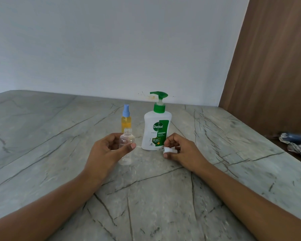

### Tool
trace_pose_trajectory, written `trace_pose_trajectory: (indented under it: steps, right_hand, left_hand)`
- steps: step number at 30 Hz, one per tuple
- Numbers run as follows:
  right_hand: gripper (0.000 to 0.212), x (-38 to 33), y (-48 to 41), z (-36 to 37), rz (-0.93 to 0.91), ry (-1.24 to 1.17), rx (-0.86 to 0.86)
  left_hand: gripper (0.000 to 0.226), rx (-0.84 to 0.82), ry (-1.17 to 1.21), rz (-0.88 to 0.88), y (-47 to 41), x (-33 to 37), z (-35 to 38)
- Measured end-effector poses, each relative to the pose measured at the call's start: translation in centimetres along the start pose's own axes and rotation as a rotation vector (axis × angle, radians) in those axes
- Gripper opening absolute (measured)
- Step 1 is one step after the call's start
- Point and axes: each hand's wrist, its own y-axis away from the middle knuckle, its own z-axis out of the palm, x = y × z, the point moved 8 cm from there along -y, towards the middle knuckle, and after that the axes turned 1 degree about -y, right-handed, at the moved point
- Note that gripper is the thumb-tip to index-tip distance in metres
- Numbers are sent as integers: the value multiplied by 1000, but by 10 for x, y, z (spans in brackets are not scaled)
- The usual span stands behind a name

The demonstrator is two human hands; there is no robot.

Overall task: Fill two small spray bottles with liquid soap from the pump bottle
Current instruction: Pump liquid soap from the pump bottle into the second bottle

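A clear small spray bottle [126, 141] stands upright on the marble table [163, 197] with its neck uncapped. My left hand [108, 150] holds it between thumb and fingers. My right hand [182, 150] pinches the bottle's white spray cap [169, 150] just to the right, low over the table. Behind them stands the white pump bottle [155, 129] with a green pump head. A second small spray bottle [126, 119], filled with yellow liquid and closed with a blue cap, stands behind the clear one.
A white wall runs along the table's far edge. A brown wooden panel [271, 66] rises at the right. A crumpled cloth [297, 145] lies past the table's right edge.
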Motion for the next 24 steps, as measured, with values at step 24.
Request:
trace_pose_trajectory:
  steps: [24]
  right_hand:
    - [36,-136,-31,-65,-565,467,483]
  left_hand:
    - [38,60,-314,230,-64,74,-11]
